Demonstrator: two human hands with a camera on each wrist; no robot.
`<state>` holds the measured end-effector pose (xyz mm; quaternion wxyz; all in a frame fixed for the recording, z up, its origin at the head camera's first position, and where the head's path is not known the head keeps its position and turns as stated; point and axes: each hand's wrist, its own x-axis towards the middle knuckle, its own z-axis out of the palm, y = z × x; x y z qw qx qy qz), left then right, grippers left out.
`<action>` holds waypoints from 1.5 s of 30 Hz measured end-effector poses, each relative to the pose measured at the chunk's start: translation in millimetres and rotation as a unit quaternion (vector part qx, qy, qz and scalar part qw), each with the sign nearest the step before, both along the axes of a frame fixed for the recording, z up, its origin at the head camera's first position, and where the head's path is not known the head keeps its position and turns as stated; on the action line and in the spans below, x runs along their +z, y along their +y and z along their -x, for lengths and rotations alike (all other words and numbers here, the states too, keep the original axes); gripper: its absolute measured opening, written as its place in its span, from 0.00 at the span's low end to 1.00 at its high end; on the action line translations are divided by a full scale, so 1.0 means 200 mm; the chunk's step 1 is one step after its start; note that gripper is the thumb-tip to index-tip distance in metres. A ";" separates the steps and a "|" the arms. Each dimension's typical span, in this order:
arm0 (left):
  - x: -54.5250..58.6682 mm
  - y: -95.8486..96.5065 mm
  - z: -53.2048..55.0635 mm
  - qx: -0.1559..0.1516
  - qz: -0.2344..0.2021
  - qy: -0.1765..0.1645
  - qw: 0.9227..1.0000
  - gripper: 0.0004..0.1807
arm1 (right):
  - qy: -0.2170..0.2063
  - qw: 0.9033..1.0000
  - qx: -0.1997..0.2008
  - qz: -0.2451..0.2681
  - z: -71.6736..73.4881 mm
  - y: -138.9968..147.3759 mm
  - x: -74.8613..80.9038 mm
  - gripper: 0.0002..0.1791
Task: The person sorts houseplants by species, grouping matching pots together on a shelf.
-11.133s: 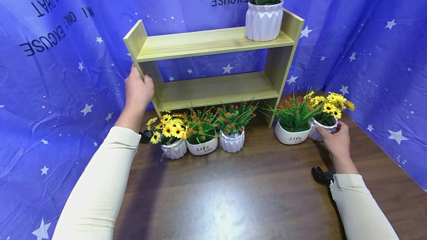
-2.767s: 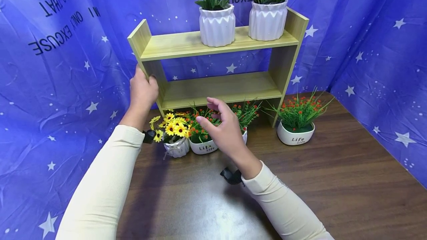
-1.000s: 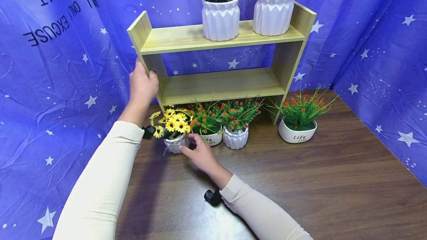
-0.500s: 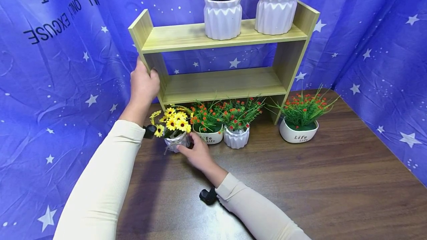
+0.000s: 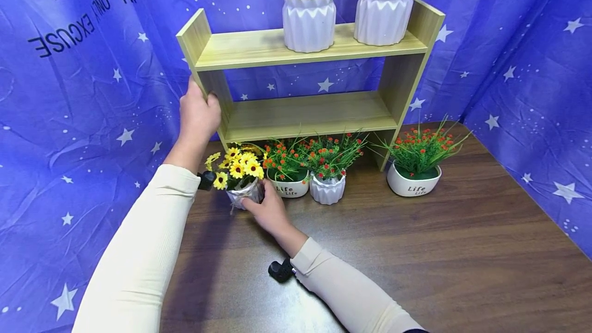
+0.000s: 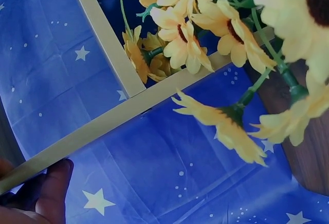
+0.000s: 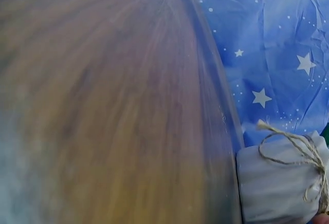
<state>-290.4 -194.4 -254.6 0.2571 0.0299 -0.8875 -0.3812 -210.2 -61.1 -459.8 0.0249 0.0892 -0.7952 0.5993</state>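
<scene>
My left hand [image 5: 200, 117] grips the left side panel of a two-tier wooden shelf [image 5: 305, 112]. In the left wrist view, a finger [image 6: 54, 185] lies against the panel's edge. Down at the shelf's front left, my right hand [image 5: 272, 212] holds a small white pot [image 5: 236, 198] of yellow flowers, thumb in front and fingers at its right side. Its twine bow [image 7: 295, 154] shows in the right wrist view, where that hand is nearly out of frame. Two larger white ribbed pots [image 5: 309, 22] of yellow flowers stand on the top tier, centre and right.
A white oval pot [image 5: 291, 188] with red flowers and a small ribbed white pot [image 5: 327, 190] stand right of the held pot. Another oval pot [image 5: 413, 184] is at the shelf's right. Blue star-printed curtains [image 5: 92, 117] surround the brown table [image 5: 393, 251].
A yellow-flower pot at the table's right now stands mid top tier. My right hand has come left to the twine-tied pot, which has turned slightly. My left hand stays on the shelf.
</scene>
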 end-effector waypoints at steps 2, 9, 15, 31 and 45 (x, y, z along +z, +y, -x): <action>0.00 0.00 0.00 0.002 0.001 -0.002 1.000 0.22 | -0.005 1.000 -0.003 0.002 0.00 -0.01 0.00 0.36; 0.00 0.00 0.00 -0.002 -0.006 -0.008 1.000 0.23 | -0.002 1.000 -0.014 0.004 0.01 -0.06 0.00 0.42; -0.01 0.00 0.00 0.004 -0.001 0.002 1.000 0.22 | -0.013 0.999 -0.046 -0.003 0.01 -0.09 -0.01 0.45; 0.00 0.00 0.00 0.000 -0.007 -0.007 1.000 0.23 | -0.012 0.998 -0.067 -0.011 0.07 -0.14 -0.02 0.45; 0.00 0.00 0.00 -0.005 -0.014 -0.016 1.000 0.24 | -0.014 0.998 -0.058 -0.005 0.07 -0.13 -0.03 0.46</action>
